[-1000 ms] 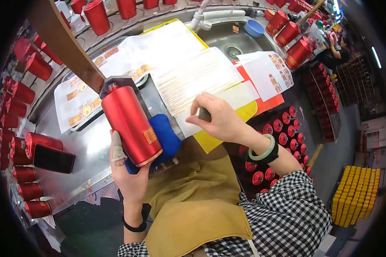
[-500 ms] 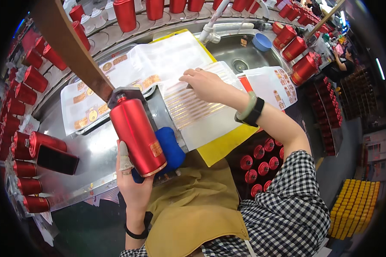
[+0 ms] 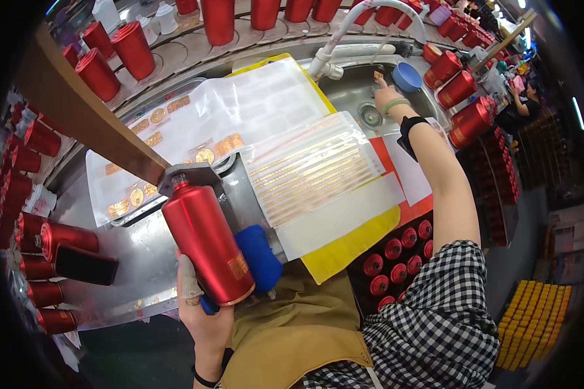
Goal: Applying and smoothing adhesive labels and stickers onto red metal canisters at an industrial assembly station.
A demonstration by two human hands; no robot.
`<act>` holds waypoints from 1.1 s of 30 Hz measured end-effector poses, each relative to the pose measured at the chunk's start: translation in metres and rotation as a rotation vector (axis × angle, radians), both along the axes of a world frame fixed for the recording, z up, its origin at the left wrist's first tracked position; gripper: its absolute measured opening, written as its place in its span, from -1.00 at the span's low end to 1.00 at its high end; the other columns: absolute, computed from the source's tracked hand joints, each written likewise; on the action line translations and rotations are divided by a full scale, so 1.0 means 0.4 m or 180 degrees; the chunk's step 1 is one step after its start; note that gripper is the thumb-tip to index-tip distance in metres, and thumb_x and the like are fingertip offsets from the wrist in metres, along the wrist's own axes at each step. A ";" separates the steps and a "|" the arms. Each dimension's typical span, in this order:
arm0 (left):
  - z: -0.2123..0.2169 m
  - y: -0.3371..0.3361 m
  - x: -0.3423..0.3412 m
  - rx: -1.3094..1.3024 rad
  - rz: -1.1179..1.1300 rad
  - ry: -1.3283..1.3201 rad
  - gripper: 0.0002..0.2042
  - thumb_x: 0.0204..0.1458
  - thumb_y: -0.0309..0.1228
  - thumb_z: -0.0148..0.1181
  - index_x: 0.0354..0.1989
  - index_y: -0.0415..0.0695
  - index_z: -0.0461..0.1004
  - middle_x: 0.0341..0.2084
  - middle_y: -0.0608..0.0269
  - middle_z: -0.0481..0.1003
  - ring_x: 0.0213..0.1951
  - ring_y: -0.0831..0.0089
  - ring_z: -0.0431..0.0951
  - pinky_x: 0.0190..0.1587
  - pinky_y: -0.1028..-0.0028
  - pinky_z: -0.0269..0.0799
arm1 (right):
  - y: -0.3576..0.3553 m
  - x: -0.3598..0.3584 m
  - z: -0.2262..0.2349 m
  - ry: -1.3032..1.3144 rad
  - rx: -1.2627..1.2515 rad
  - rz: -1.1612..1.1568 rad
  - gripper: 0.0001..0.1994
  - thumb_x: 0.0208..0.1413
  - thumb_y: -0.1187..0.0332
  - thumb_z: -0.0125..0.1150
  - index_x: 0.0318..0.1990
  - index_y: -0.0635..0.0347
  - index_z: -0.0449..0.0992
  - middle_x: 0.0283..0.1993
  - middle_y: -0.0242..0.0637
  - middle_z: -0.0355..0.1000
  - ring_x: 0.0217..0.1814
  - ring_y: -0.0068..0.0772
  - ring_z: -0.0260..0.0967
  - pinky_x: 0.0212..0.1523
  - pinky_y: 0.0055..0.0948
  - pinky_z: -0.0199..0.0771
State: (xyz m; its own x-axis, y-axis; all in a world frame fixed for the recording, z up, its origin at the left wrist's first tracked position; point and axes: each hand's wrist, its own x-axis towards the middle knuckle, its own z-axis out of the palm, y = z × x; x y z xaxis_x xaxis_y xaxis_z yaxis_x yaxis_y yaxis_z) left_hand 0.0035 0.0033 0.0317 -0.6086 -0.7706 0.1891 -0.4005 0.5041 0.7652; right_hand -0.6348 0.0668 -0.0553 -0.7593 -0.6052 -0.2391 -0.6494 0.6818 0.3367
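Down at six o'clock, left hand (image 3: 201, 318): I saw my fingers clamped round the red bottle (image 3: 204, 240), its base resting by a blue roller (image 3: 258, 256).
Red bottle: tilted, neck toward eleven o'clock, under a metal bracket (image 3: 188, 176).
Right hand (image 3: 386, 94): stretched to one o'clock over the sink (image 3: 357, 91); finger spread I could not tell.
Centre: gold-striped label sheet (image 3: 311, 172) lay flat.

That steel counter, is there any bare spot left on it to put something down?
Little. A bare strip of steel counter lies between the black block and the red bottle in the left hand. Sticker sheets cover the middle; red bottles crowd the left edge.
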 end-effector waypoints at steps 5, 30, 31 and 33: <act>-0.001 -0.004 -0.005 0.0064 -0.0006 -0.0010 -0.10 -0.12 -0.69 0.40 0.50 -0.33 0.15 0.48 -0.21 0.19 0.46 0.02 0.29 0.43 0.24 0.24 | 0.003 -0.078 -0.033 -0.0222 -0.0135 -0.0083 -0.61 0.23 0.41 0.03 0.19 0.29 0.49 0.44 0.18 0.27 0.31 0.19 0.43 0.30 0.03 0.47; -0.050 -0.009 0.008 -0.0001 -0.0129 0.0808 -0.01 -0.13 -0.50 0.53 0.53 -0.22 0.09 0.47 -0.24 0.16 0.39 -0.14 0.31 0.39 0.17 0.33 | 0.010 0.893 0.401 -0.2422 -0.3600 0.1554 -0.87 0.22 0.63 0.26 -0.10 0.33 0.57 -0.27 -0.40 0.49 -0.23 -0.65 0.36 -0.14 -0.61 0.37; -0.050 -0.008 0.006 0.0035 -0.0117 0.0826 -0.01 -0.14 -0.49 0.53 0.53 -0.23 0.09 0.47 -0.23 0.15 0.39 -0.13 0.31 0.39 0.18 0.32 | 0.010 0.904 0.406 -0.2492 -0.3619 0.1464 -0.86 0.23 0.64 0.26 -0.08 0.32 0.56 -0.27 -0.40 0.48 -0.21 -0.65 0.38 -0.11 -0.61 0.38; -0.061 -0.003 0.005 -0.0019 -0.0070 0.0780 0.00 -0.14 -0.48 0.54 0.53 -0.26 0.07 0.47 -0.23 0.16 0.38 -0.12 0.32 0.39 0.19 0.33 | 0.011 0.919 0.407 -0.2542 -0.3515 0.1561 -0.79 0.23 0.63 0.26 0.00 0.30 0.57 -0.28 -0.39 0.47 -0.19 -0.64 0.39 -0.10 -0.61 0.38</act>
